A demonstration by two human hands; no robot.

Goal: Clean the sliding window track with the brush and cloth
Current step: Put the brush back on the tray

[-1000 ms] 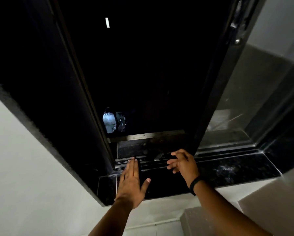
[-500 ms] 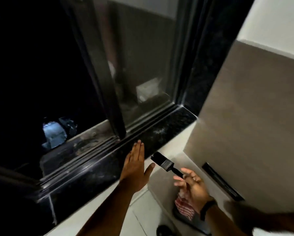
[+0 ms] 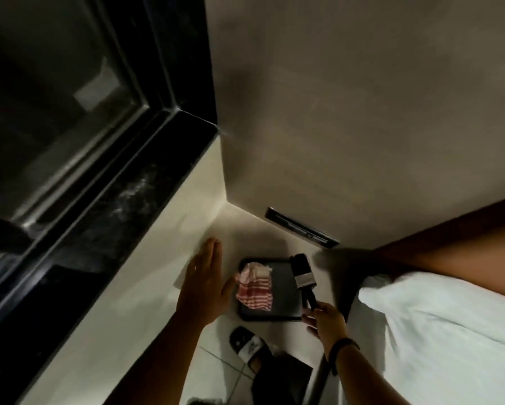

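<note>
My right hand [image 3: 324,317] grips the handle of a black flat brush [image 3: 302,276], whose bristles point up over the right side of a dark tray [image 3: 283,290] on the floor. A red-and-white checked cloth [image 3: 255,287] lies crumpled in the tray's left half. My left hand [image 3: 203,285] hovers flat with its fingers together and thumb out, just left of the cloth and holding nothing. The sliding window track [image 3: 78,182] runs diagonally at the left, with a black stone sill [image 3: 108,223] in front of it.
A grey wall [image 3: 347,112] rises behind the tray, with a dark slot vent [image 3: 302,228] low on it. A bed with a white sheet [image 3: 450,331] fills the right. My foot in a black-and-white slipper [image 3: 248,344] stands on pale tiles below the tray.
My view has swung down and right from the window track to the floor corner. My right hand has carried the brush down from the track to just above the tray; my left hand left the sill.
</note>
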